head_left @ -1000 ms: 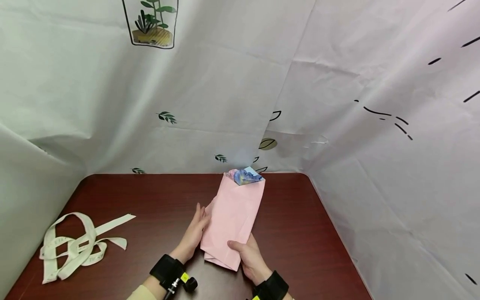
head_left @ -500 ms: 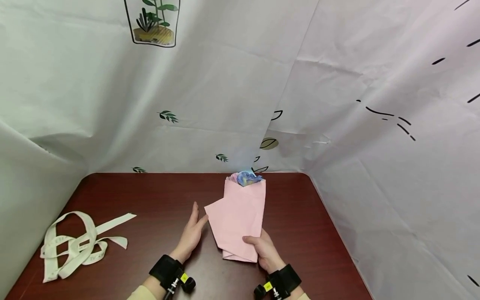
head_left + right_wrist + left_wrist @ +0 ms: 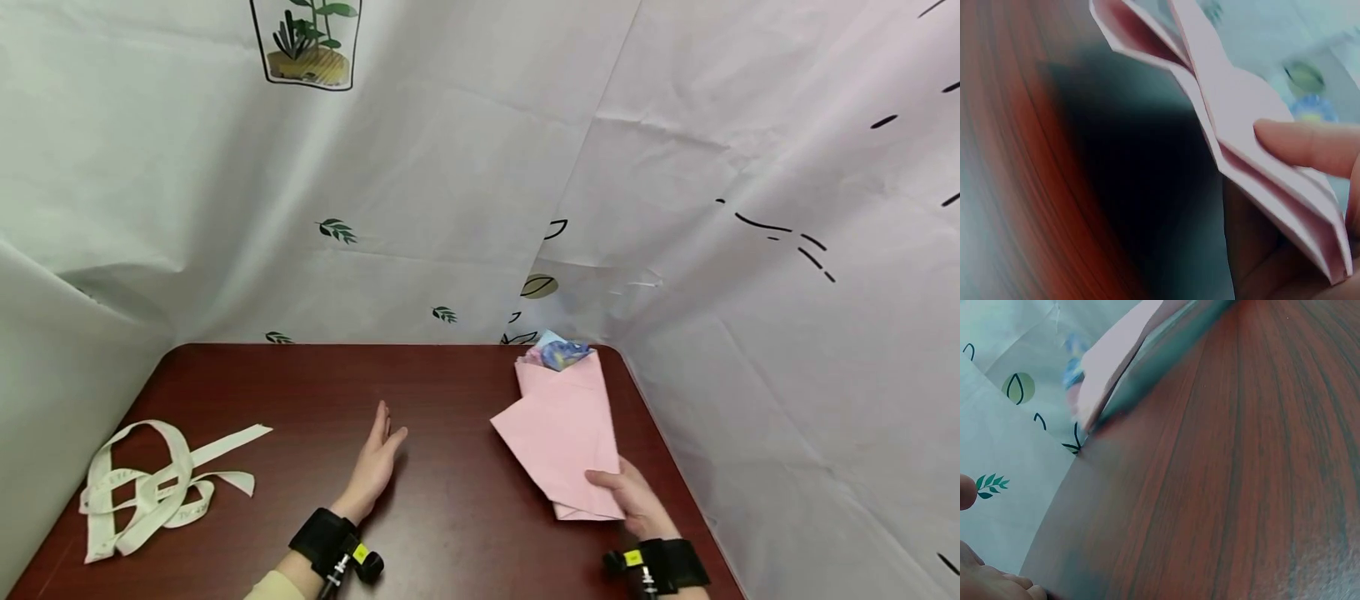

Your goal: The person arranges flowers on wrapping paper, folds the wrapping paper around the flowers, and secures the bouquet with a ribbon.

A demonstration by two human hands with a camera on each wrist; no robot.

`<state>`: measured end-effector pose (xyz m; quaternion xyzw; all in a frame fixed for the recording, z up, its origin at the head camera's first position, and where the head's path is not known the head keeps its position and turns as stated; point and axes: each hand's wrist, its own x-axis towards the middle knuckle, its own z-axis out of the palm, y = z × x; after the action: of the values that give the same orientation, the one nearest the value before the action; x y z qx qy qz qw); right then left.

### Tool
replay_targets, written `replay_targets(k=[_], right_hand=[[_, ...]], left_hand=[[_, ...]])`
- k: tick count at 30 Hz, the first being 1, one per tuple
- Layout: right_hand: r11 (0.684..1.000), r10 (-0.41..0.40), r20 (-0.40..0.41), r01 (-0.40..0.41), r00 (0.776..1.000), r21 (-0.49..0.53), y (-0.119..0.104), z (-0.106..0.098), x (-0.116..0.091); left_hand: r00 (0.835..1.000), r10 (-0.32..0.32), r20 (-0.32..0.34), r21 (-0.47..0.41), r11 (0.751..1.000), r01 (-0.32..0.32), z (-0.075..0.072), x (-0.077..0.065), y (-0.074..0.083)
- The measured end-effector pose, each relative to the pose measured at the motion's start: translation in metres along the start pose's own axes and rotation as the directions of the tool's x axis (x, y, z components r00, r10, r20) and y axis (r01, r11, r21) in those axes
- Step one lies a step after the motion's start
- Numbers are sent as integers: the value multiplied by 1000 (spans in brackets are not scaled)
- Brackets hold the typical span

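Note:
A bouquet wrapped in folded pink paper (image 3: 570, 433) is at the right of the table in the head view, with blue and pink flowers (image 3: 562, 353) showing at its top. My right hand (image 3: 637, 500) grips the lower right corner of the wrap, thumb on top and fingers beneath. In the right wrist view the thumb (image 3: 1310, 142) presses on the layered pink folds (image 3: 1241, 106). My left hand (image 3: 371, 462) is apart from the bouquet, over the middle of the table, fingers extended and holding nothing.
A loosely looped white ribbon (image 3: 150, 492) with faint print lies at the left of the dark red-brown wooden table (image 3: 450, 542). White patterned cloth (image 3: 420, 167) hangs behind the table and along both sides.
My right hand has carried the bouquet to the right. The left hand has let go of the wrap and drawn slightly left, and a flap of pink paper now juts out on the left side.

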<state>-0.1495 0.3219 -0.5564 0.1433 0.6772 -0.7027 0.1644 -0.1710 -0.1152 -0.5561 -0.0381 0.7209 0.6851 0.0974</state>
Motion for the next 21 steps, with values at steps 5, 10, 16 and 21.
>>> replay_targets(k=[5,10,16,21], right_hand=[[994,46,50,-41,998,-98,-7,-62,-8],[989,84,107,-70,991,-134,-7,-101,-15],[952,-2,20,8,1000,-306,-3,-112,-11],[779,-151,-122,43,981,-625,-4,-109,-8]], left_hand=[[1000,4,-10,-9,1000,-4,-1,0,3],[999,29,-16,6,1000,-29,-2,3,-5],[999,27,-17,14,1000,-27,-2,5,-10],[999,38,-18,24,999,-38,-3,4,-10]])
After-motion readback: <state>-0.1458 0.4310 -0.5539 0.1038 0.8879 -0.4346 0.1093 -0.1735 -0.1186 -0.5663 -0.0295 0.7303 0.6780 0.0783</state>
